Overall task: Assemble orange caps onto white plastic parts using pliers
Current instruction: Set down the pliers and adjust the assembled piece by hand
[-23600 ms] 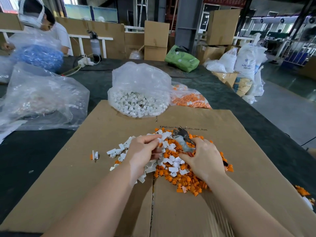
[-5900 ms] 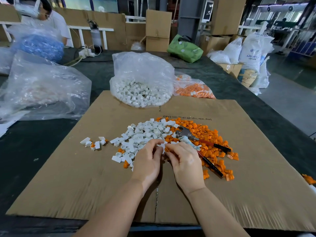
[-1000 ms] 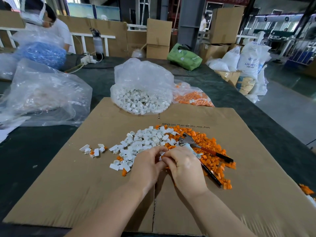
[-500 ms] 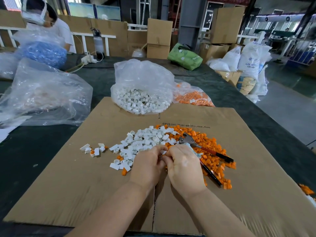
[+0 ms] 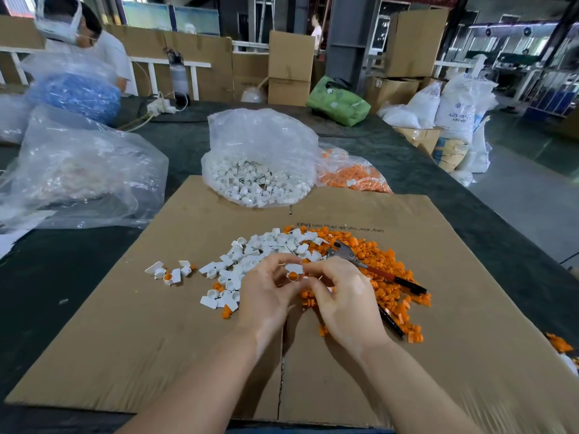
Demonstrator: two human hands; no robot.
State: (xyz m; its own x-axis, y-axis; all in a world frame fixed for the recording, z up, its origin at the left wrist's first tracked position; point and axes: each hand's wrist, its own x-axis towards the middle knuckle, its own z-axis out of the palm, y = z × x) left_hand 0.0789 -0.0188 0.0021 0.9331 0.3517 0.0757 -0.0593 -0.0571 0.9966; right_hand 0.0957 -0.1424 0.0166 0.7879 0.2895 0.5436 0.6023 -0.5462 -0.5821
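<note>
Flattened cardboard [image 5: 438, 277] covers the worktable where, at mid-frame, both hands meet on one white part [image 5: 294, 268] with an orange cap [image 5: 292, 276] seated in it, the left hand [image 5: 266, 292] and right hand [image 5: 344, 296] pinching it together. Pliers [image 5: 369, 268] lie untouched just right, on the orange caps pile [image 5: 394, 277]. Few finished pieces [image 5: 170, 274] sit at left; loose white parts [image 5: 266, 245] and two bags at upper centre suggest most work remains.

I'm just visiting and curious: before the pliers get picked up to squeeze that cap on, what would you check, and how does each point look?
1. White part held by left hand and right hand: ok.
2. Orange cap at the part: ok.
3. Cap fully seated: cannot tell.
4. Pliers close by, lying on the orange pile: ok.
5. A hand free for the pliers: not ok.
</note>
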